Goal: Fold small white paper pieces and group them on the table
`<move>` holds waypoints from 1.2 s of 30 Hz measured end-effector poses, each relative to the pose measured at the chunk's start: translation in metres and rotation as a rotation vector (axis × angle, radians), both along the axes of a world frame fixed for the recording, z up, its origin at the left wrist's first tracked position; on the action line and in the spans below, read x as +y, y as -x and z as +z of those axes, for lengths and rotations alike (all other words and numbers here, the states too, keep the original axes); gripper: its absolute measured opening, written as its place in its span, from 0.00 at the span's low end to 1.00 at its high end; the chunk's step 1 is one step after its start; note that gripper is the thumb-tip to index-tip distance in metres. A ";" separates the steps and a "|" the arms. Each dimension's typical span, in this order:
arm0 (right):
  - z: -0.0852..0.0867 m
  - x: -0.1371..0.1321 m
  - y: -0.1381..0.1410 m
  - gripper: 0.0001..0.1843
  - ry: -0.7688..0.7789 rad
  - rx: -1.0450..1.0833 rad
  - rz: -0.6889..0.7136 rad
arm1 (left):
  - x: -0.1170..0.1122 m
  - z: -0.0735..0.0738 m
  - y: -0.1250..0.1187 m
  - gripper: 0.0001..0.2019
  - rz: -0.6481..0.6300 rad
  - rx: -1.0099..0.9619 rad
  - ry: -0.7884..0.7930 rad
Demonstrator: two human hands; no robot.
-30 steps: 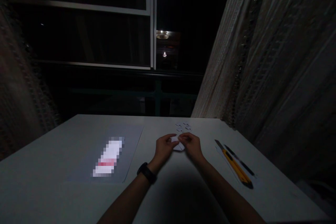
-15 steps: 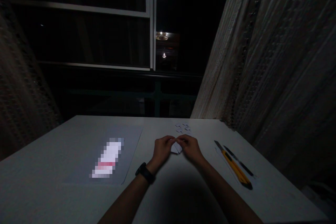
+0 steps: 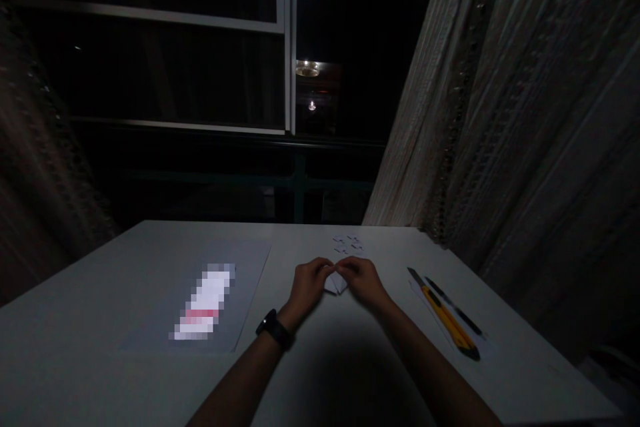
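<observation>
A small folded piece of white paper is between my hands near the middle of the table. My left hand, with a dark watch on its wrist, pinches the paper's far left side. From the right, my right hand pinches it close to the same spot, so the fingertips nearly meet. A dark crease or gap runs down the paper's near part. The fingers hide its far part. Just beyond the hands lie several small paper pieces with dark marks.
On the white table, a yellow utility knife and a dark pen lie at right over some paper. A large paper sheet with a bright, pixelated patch lies left. Curtains and a dark window stand behind.
The paper's near edge now shows a more distinct split between its two halves. Both hands stay in nearly the same place, and the view has shifted very slightly.
</observation>
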State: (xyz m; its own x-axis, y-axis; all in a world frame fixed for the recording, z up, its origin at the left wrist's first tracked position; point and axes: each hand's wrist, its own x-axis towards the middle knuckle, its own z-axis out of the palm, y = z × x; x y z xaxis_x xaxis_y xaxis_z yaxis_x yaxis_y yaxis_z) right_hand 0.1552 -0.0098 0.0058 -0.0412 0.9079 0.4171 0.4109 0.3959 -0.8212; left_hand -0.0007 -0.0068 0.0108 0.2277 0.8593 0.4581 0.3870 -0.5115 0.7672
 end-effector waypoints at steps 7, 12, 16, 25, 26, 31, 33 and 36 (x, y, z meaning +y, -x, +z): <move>-0.001 0.001 0.000 0.05 0.010 0.024 0.030 | 0.000 -0.001 0.000 0.12 0.013 -0.011 -0.012; -0.003 0.002 -0.002 0.04 0.056 0.054 0.024 | -0.002 -0.001 -0.002 0.13 -0.030 -0.013 0.007; -0.005 0.002 -0.001 0.05 0.044 0.043 -0.041 | -0.001 -0.003 -0.003 0.13 -0.008 -0.001 0.033; 0.006 -0.007 0.005 0.06 0.024 -0.029 -0.128 | 0.006 -0.007 -0.004 0.12 -0.020 -0.071 0.106; 0.007 -0.007 0.006 0.06 0.022 -0.035 -0.134 | 0.006 -0.007 -0.004 0.12 -0.024 -0.067 0.098; 0.009 -0.010 0.008 0.08 0.005 -0.057 -0.155 | 0.005 -0.003 -0.002 0.13 -0.033 -0.025 0.051; 0.009 -0.010 0.009 0.07 -0.002 -0.064 -0.152 | 0.004 -0.002 -0.001 0.14 -0.023 0.015 0.035; 0.009 -0.010 0.010 0.07 -0.002 -0.046 -0.145 | 0.001 -0.002 -0.001 0.14 -0.002 0.081 -0.019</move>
